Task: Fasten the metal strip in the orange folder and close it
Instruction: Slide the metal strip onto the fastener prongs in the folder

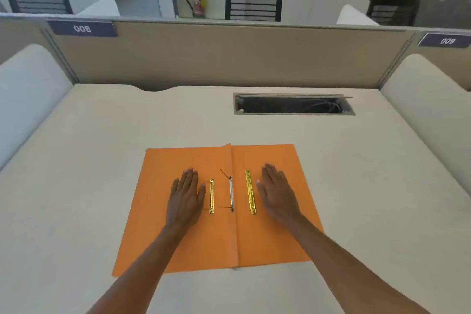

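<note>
An orange folder [158, 234] lies open and flat on the desk, its fold running up the middle. Beside the fold sits a silver fastener bar [231, 194] with two thin prongs sticking out to the left. A gold metal strip [211, 196] lies on the left flap, and a longer gold strip [250, 195] lies on the right flap. My left hand [185, 197] rests flat, palm down, on the left flap just left of the short strip. My right hand [275, 194] rests flat on the right flap just right of the long strip. Neither hand holds anything.
The beige desk [356, 211] has a rectangular cable slot [293, 104] at the back right. A tan partition [229, 53] closes off the far edge, with white side panels left and right. Chairs and a fire extinguisher [197, 0] stand beyond it.
</note>
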Demonstrator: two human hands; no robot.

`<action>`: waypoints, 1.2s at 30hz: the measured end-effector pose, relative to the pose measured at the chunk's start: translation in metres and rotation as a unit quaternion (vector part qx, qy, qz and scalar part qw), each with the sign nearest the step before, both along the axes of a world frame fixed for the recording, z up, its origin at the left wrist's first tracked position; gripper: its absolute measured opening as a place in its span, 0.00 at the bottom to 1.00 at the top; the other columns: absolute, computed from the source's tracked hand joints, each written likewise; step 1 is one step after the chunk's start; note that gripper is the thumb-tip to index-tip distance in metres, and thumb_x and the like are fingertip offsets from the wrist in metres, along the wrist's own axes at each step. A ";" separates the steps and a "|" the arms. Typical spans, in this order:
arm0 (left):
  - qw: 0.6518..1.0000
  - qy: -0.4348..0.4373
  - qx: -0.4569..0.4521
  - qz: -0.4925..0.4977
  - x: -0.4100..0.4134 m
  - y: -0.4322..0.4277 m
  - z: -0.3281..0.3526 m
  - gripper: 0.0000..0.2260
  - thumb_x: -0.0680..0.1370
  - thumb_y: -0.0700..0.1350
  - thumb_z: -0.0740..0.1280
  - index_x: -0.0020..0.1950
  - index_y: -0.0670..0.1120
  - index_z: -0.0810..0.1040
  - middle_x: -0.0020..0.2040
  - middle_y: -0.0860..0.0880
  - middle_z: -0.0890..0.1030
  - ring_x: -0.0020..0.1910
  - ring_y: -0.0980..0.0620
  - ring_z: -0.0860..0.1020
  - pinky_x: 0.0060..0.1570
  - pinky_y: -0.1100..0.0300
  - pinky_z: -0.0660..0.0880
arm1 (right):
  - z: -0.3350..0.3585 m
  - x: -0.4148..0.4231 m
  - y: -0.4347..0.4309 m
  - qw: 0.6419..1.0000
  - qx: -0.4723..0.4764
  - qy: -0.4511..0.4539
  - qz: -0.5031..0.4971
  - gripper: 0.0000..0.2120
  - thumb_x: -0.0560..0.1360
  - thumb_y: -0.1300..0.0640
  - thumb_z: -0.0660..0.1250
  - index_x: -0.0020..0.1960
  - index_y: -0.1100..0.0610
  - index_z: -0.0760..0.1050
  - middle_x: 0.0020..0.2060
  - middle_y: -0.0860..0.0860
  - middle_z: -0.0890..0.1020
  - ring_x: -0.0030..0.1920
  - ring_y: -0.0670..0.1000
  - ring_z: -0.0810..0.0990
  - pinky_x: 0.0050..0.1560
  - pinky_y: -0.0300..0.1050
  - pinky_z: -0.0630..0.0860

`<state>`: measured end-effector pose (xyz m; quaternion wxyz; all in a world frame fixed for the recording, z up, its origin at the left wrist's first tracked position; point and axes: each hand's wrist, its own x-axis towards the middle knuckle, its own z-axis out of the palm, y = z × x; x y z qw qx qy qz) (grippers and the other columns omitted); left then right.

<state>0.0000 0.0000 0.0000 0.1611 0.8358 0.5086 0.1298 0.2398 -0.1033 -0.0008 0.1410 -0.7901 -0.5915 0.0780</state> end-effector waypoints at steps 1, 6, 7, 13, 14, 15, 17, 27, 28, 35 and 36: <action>1.000 0.005 0.003 0.002 -0.001 -0.001 -0.002 0.24 0.84 0.51 0.51 0.77 0.42 0.57 0.79 0.46 0.56 0.78 0.51 0.52 0.77 0.52 0.48 | -0.003 -0.002 -0.002 1.000 0.004 -0.003 -0.003 0.27 0.84 0.47 0.46 0.78 0.60 0.55 0.79 0.56 0.58 0.79 0.52 0.53 0.78 0.48 0.45; 1.000 0.025 -0.004 -0.002 -0.003 -0.007 -0.011 0.24 0.84 0.51 0.51 0.77 0.42 0.56 0.79 0.46 0.56 0.78 0.51 0.52 0.77 0.52 0.48 | -0.019 -0.010 -0.014 1.000 -0.024 -0.019 0.008 0.27 0.84 0.48 0.45 0.78 0.60 0.53 0.79 0.55 0.55 0.79 0.52 0.51 0.77 0.45 0.41; 1.000 0.025 -0.002 -0.003 -0.004 -0.007 -0.012 0.24 0.84 0.51 0.51 0.77 0.42 0.56 0.79 0.46 0.56 0.78 0.50 0.52 0.77 0.52 0.48 | -0.022 -0.010 -0.016 0.999 -0.024 -0.020 0.009 0.27 0.84 0.48 0.45 0.78 0.59 0.52 0.79 0.55 0.54 0.79 0.52 0.50 0.77 0.45 0.41; 0.999 0.041 0.009 -0.010 -0.006 -0.009 -0.015 0.29 0.80 0.56 0.44 0.78 0.42 0.54 0.79 0.46 0.55 0.78 0.50 0.51 0.77 0.52 0.47 | -0.029 -0.009 -0.020 1.000 -0.017 -0.019 0.013 0.26 0.84 0.49 0.46 0.79 0.59 0.50 0.80 0.54 0.53 0.80 0.52 0.48 0.78 0.46 0.42; 0.999 0.041 0.013 -0.010 -0.006 -0.008 -0.016 0.30 0.79 0.57 0.43 0.78 0.42 0.54 0.79 0.46 0.55 0.78 0.50 0.51 0.77 0.52 0.47 | -0.029 -0.009 -0.020 1.000 -0.016 -0.020 0.014 0.26 0.84 0.49 0.45 0.79 0.59 0.49 0.80 0.54 0.52 0.80 0.52 0.48 0.78 0.47 0.42; 0.999 0.041 0.017 -0.011 -0.006 -0.008 -0.017 0.31 0.79 0.58 0.41 0.78 0.42 0.54 0.79 0.46 0.55 0.78 0.50 0.51 0.77 0.52 0.47 | -0.030 -0.009 -0.020 1.000 -0.015 -0.023 0.013 0.26 0.84 0.49 0.45 0.79 0.59 0.49 0.80 0.54 0.52 0.80 0.51 0.47 0.78 0.47 0.42; 0.999 0.044 0.021 -0.010 -0.007 -0.007 -0.019 0.33 0.78 0.60 0.39 0.78 0.42 0.54 0.79 0.46 0.54 0.78 0.50 0.51 0.77 0.52 0.48 | -0.031 -0.010 -0.021 1.000 -0.014 -0.023 0.008 0.26 0.84 0.49 0.45 0.79 0.58 0.48 0.80 0.53 0.51 0.80 0.51 0.47 0.78 0.47 0.42; 1.000 -0.005 0.000 -0.002 -0.006 -0.004 -0.020 0.23 0.84 0.51 0.50 0.77 0.42 0.57 0.79 0.46 0.57 0.78 0.51 0.53 0.77 0.53 0.48 | -0.036 -0.008 -0.021 1.000 -0.005 -0.017 0.008 0.26 0.84 0.49 0.45 0.79 0.56 0.46 0.80 0.50 0.49 0.79 0.48 0.45 0.78 0.46 0.42; 1.000 -0.022 -0.002 0.001 -0.005 -0.003 -0.018 0.22 0.84 0.49 0.52 0.76 0.42 0.59 0.78 0.46 0.59 0.78 0.50 0.54 0.77 0.53 0.49 | -0.036 -0.007 -0.021 1.000 -0.004 -0.013 0.008 0.26 0.84 0.49 0.45 0.79 0.56 0.46 0.80 0.50 0.49 0.79 0.48 0.45 0.78 0.46 0.42; 0.997 -0.069 0.004 -0.046 0.014 0.011 -0.006 0.28 0.80 0.58 0.59 0.75 0.45 0.62 0.78 0.49 0.61 0.77 0.54 0.55 0.75 0.58 0.48 | -0.034 -0.007 -0.023 1.000 -0.007 -0.007 0.008 0.26 0.84 0.49 0.45 0.79 0.55 0.45 0.80 0.49 0.49 0.79 0.46 0.43 0.78 0.45 0.41; 0.996 -0.061 -0.003 -0.059 0.019 0.013 -0.005 0.30 0.79 0.61 0.58 0.76 0.45 0.60 0.78 0.49 0.60 0.78 0.54 0.53 0.75 0.58 0.46 | -0.033 -0.008 -0.022 1.000 -0.010 -0.007 0.008 0.26 0.84 0.49 0.45 0.79 0.55 0.44 0.80 0.48 0.48 0.79 0.46 0.43 0.78 0.45 0.40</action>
